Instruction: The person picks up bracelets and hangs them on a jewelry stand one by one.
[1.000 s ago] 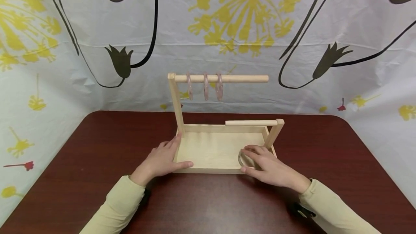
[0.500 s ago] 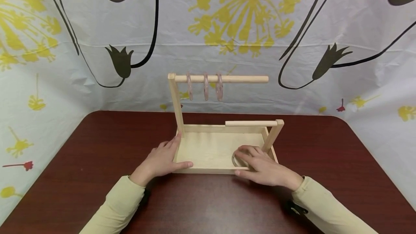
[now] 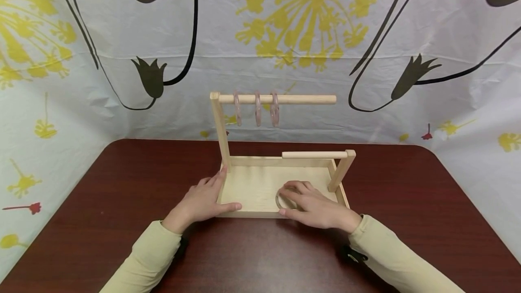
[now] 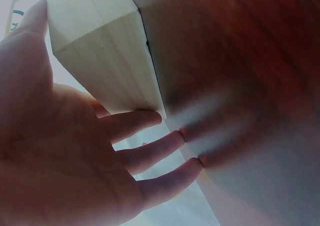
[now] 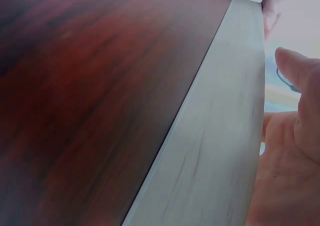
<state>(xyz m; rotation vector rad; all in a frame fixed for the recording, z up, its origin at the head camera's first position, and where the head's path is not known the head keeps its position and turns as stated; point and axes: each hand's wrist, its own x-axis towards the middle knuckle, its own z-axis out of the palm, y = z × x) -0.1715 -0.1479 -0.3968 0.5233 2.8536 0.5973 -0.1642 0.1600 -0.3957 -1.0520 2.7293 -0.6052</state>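
Observation:
A pale wooden tray (image 3: 252,184) stands on the table. My left hand (image 3: 199,202) rests at its near left corner, thumb along the front rim and fingers straight against the left side; the left wrist view shows those fingertips down on the table beside the wood. A bangle (image 3: 278,200) lies in the tray near the front wall. Over it is my right hand (image 3: 317,207), fingers bent loosely with the tips at the bangle's far side and the thumb at the front rim. Part of the bangle is hidden beneath the fingers.
From the tall left post (image 3: 220,132) a rod (image 3: 305,99) runs right, with several pinkish bangles (image 3: 258,108) hanging on it. The low right post (image 3: 342,171) carries a shorter bare rod (image 3: 313,154) pointing left. A patterned curtain hangs behind the dark red table (image 3: 122,180).
My right hand has slid left along the front of the tray, and the bangle has moved left with it. The left hand and the hanging bangles have stayed in place.

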